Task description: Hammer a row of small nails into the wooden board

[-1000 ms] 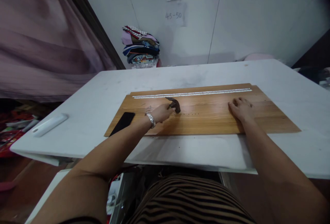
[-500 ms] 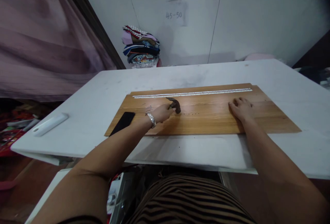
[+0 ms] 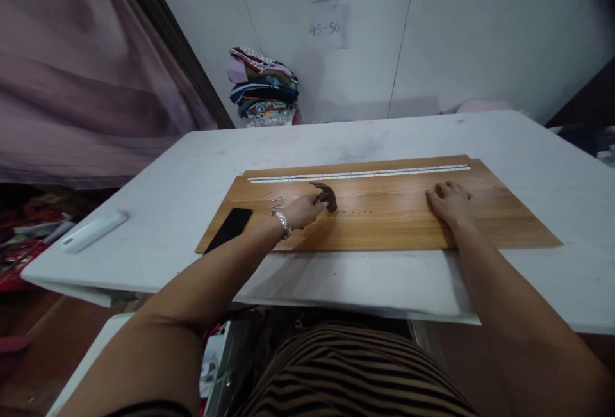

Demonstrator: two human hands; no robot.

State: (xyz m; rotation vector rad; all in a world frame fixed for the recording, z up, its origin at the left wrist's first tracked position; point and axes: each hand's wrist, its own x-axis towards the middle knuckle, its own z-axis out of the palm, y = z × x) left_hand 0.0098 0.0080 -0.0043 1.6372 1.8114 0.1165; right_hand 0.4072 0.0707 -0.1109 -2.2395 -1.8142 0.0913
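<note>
My left hand is closed around a claw hammer, its dark head standing over the wooden board. Most of the handle is hidden by the hand. Just right of the hammer head, a row of small nails dots the board. Loose nails lie on the wood left of the hand. Toward the board's right side my right hand rests on the surface, open, with fingers slightly bent and nothing visible in it.
Two white strips run along the board's far edge. A black phone lies at its left end. On the white table is a white, long-handled object. Folded cloths are stacked by the wall.
</note>
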